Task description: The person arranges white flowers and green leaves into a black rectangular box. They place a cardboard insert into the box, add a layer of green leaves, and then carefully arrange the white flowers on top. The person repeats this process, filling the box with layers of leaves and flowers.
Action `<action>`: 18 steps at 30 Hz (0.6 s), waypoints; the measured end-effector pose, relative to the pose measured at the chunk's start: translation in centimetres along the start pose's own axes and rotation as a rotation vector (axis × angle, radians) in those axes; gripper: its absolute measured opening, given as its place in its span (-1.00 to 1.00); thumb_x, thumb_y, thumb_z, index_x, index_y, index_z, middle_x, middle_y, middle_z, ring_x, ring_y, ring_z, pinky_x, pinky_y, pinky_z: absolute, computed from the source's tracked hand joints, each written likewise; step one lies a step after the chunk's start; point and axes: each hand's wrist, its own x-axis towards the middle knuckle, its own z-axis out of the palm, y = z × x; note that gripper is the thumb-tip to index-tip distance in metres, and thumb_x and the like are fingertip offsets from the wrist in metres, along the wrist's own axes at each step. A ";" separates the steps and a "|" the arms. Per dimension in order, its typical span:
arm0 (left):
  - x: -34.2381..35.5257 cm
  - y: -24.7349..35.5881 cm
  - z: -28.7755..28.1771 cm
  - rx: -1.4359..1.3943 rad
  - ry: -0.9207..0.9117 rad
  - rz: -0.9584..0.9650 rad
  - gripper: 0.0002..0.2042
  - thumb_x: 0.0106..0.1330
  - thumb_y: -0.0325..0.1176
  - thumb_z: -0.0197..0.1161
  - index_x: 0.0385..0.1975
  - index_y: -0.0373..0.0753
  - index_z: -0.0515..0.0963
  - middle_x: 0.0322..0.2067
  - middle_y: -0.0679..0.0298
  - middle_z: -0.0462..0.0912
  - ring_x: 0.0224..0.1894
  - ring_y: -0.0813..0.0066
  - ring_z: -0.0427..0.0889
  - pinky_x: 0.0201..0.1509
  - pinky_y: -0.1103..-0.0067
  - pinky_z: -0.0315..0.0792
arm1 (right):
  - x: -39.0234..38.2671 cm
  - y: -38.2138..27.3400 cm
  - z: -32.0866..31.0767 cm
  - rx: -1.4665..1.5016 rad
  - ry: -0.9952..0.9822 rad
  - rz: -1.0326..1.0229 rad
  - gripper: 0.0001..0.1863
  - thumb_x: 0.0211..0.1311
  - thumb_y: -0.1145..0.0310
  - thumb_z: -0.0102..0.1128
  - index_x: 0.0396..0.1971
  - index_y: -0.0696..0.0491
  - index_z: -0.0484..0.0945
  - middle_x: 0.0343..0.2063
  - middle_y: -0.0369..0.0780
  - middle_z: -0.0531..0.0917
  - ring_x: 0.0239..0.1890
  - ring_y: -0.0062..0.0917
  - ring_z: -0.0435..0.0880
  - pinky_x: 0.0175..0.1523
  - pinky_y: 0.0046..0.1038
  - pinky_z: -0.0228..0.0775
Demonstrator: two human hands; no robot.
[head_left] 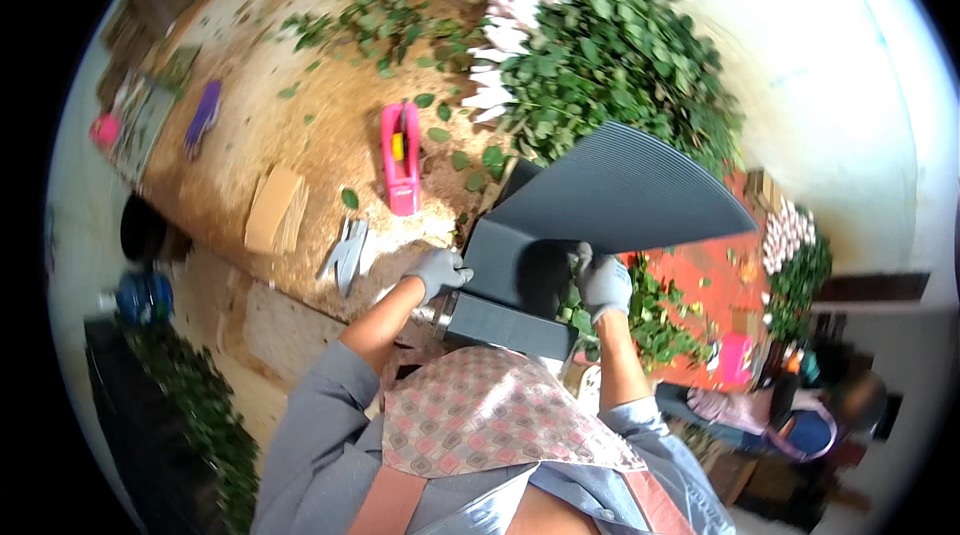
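A large dark-grey ridged sheet [630, 190] curves over a dark fixture [510, 325] in front of me. My left hand [440, 273], in a grey glove, grips the sheet's left lower part, fingers curled. My right hand [604, 283], also gloved, is closed at the shadowed inside of the sheet, beside green leaves [655, 310]; what it holds is hard to make out. A pink tape dispenser [403, 185] stands beyond my left hand, with grey gloves [347, 255] lying left of it.
A wooden table [245, 35] holds cardboard pieces [275, 210], a purple object [203, 115] and pale-wrapped leafy bunches [630, 55]. More bunches [795, 265] lie right, by a red surface [715, 275]. Another person [800, 415] is at right. A water jug [145, 295] stands left.
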 end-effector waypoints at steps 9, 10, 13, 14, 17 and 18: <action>1.4 -1.0 0.5 0.116 -0.011 0.012 -0.59 0.16 0.06 0.32 -0.45 -0.25 0.68 -0.36 -0.11 0.68 -0.25 -0.09 0.67 -0.09 0.22 0.53 | 1.7 -5.2 3.5 0.194 -0.261 -0.712 -0.59 0.37 0.10 0.09 0.00 0.11 0.58 -0.08 0.03 0.67 0.00 -0.08 0.65 0.11 -0.13 0.47; 1.4 -0.4 0.3 0.122 -0.018 -0.004 -0.59 0.17 0.05 0.32 -0.44 -0.25 0.68 -0.34 -0.10 0.69 -0.23 -0.08 0.67 -0.08 0.23 0.53 | 2.2 -5.2 4.5 0.074 -0.339 -0.684 -0.56 0.36 0.12 0.11 0.06 0.12 0.54 -0.01 0.04 0.62 0.04 -0.07 0.61 0.13 -0.13 0.46; 0.5 0.8 -0.4 0.082 -0.021 -0.044 -0.58 0.16 0.06 0.33 -0.33 -0.23 0.72 -0.28 -0.07 0.72 -0.17 -0.05 0.70 0.00 0.26 0.54 | 2.2 -5.8 5.8 -0.123 -0.392 -0.681 -0.48 0.32 0.14 0.18 0.17 0.14 0.46 0.07 0.07 0.53 0.10 -0.04 0.55 0.16 -0.13 0.44; 0.1 0.7 -0.5 0.060 -0.010 -0.055 -0.58 0.15 0.07 0.33 -0.32 -0.23 0.73 -0.27 -0.07 0.72 -0.16 -0.05 0.70 0.01 0.26 0.54 | 1.8 -6.4 6.6 -0.153 -0.383 -0.702 -0.45 0.30 0.14 0.20 0.19 0.15 0.44 0.08 0.08 0.51 0.11 -0.03 0.54 0.16 -0.12 0.44; -0.9 0.4 -0.8 0.017 -0.030 -0.057 -0.55 0.19 0.10 0.29 -0.25 -0.21 0.73 -0.23 -0.06 0.72 -0.13 -0.05 0.69 0.04 0.24 0.53 | 1.8 -5.7 10.7 -0.165 -0.303 -0.714 -0.36 0.20 0.18 0.28 0.24 0.16 0.40 0.10 0.07 0.44 0.09 -0.04 0.48 0.18 -0.14 0.43; -1.0 -0.7 -0.4 0.016 -0.010 -0.017 -0.57 0.21 0.08 0.27 -0.23 -0.20 0.71 -0.22 -0.05 0.71 -0.13 -0.07 0.68 0.03 0.22 0.51 | 1.7 -5.4 11.0 -0.183 -0.225 -0.750 -0.41 0.20 0.19 0.26 0.20 0.14 0.44 0.05 0.04 0.46 0.06 -0.07 0.51 0.12 -0.14 0.47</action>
